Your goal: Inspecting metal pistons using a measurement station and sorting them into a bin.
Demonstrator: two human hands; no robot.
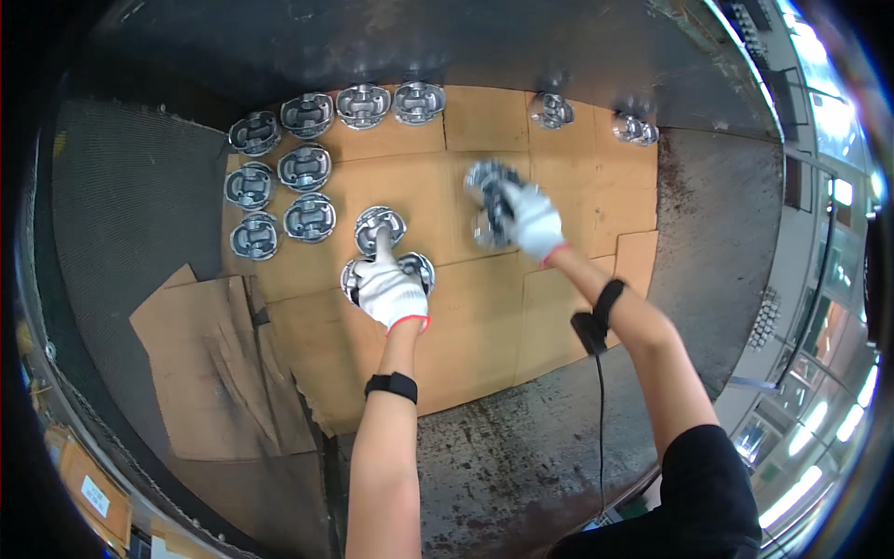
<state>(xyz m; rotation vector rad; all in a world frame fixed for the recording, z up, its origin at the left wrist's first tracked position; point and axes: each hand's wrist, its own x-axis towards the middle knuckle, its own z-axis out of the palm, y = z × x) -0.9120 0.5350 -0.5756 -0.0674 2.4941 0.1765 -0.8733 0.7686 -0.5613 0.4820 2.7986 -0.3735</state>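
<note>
My left hand [389,287], in a white knit glove, is over a cluster of metal pistons near the middle of the cardboard. Its index finger reaches into the farthest piston [373,222] of the cluster, and the fingers grip there. One piston [424,270] shows at the hand's right side, another [350,281] at its left, both partly covered. Farther right, my gloved right hand [535,224] is closed on a piston [496,191], smeared by motion. Just below it a second shiny piston [486,231] shows, also blurred; whether the hand holds that too is unclear.
Several pistons [309,217] stand in rows at the left and along the far edge. More pistons [552,111] lie at the far right. Flattened cardboard [466,345] covers the metal surface. A folded cardboard piece [200,373] lies lower left. Dark walls [521,47] enclose the far side.
</note>
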